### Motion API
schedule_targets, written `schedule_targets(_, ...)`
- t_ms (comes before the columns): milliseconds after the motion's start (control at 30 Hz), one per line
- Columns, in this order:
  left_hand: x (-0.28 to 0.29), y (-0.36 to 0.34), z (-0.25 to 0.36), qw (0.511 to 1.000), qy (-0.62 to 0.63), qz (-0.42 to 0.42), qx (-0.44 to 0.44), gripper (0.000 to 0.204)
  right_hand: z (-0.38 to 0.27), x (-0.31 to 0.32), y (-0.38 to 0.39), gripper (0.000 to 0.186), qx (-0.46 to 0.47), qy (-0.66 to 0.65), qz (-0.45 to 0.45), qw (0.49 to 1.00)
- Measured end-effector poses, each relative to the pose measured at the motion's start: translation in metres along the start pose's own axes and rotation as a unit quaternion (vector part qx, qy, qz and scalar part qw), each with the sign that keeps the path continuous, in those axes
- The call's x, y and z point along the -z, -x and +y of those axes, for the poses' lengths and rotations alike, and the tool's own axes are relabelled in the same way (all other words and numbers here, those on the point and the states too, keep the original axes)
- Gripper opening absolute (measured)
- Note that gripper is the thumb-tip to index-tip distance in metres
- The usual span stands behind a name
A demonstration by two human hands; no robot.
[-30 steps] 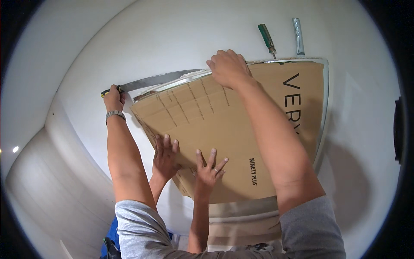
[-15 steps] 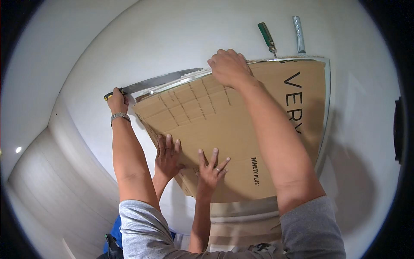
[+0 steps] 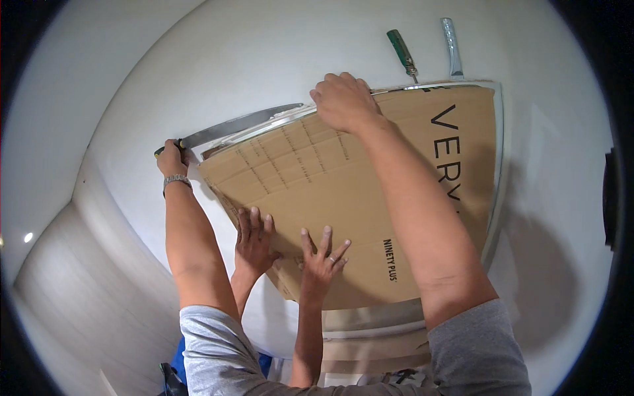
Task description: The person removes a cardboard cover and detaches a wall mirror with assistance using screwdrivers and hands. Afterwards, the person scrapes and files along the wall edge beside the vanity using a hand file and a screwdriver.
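A long tapered handsaw point(image 3: 241, 123) with a black and yellow handle is gripped by my left hand point(image 3: 170, 160). Its blade lies along the upper left edge of a large framed panel covered with brown cardboard point(image 3: 360, 191), and the tip points toward my right hand. Curled over the panel's top edge, my right hand point(image 3: 345, 103) has its fingertips partly hidden. A green-handled screwdriver point(image 3: 401, 53) and a tool with a silver handle point(image 3: 452, 49) stand at the same edge farther right, their lower ends at the gap.
Another person's hands press on the cardboard, one hand point(image 3: 254, 245) near its lower left edge and a ringed hand point(image 3: 321, 263) to the right of it. A pale frame point(image 3: 498, 138) rims the panel against the white wall point(image 3: 264, 53). Curved ledges point(image 3: 376, 327) run below.
The whole view has shifted slightly. My left hand and the saw sit a little farther left and lower against the panel. My right hand keeps its hold on the top edge.
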State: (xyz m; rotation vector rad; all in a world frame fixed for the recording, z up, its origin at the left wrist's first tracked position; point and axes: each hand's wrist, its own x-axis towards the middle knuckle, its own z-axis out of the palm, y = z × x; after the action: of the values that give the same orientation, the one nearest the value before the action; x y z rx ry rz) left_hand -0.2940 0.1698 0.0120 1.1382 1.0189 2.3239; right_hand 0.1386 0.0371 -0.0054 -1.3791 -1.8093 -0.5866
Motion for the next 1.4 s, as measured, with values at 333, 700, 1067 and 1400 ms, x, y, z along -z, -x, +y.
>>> schedule_targets(333, -0.049, -0.04, 0.082, 0.857, -0.418, -0.023, -0.3, 0.039, 0.003, -0.007, 0.0, 0.037, 0.002, 0.013, 0.034, 0.999)
schedule_targets(700, -0.002, -0.074, 0.072, 0.902, -0.382, 0.021, -0.2, 0.047, -0.013, -0.004, -0.001, 0.038, 0.008, -0.004, 0.025, 1.0)
schedule_targets(1067, -0.056, 0.0, 0.08, 0.992, 0.032, 0.095, -0.072, 0.042, 0.006, -0.012, -0.003, 0.037, -0.015, 0.02, 0.024, 0.999)
schedule_targets(1400, -0.066, 0.013, 0.135, 0.984, 0.11, 0.005, -0.14, 0.046, 0.0, 0.0, 0.0, 0.036, -0.007, -0.012, 0.004, 1.0)
